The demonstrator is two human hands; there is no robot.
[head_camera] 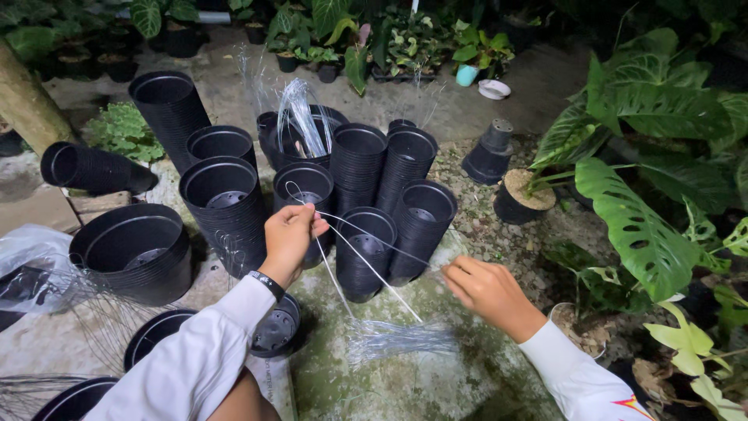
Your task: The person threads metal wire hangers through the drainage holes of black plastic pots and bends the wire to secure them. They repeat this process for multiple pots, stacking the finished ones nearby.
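My left hand is raised in front of the pot stacks and pinches the looped top of a thin silvery wire. The wire's strands run down to the right toward my right hand, which pinches the other end low over the ground. A bundle of more silvery wires lies on the mossy concrete between my arms. A small black plastic pot sits just under my left forearm. I wear white long sleeves and a dark band on the left wrist.
Several tall stacks of black plastic pots stand ahead, one pot holding upright wires. A wide black pot and clear plastic bag are left. Large leafy plants crowd the right; a potted plant stands on gravel.
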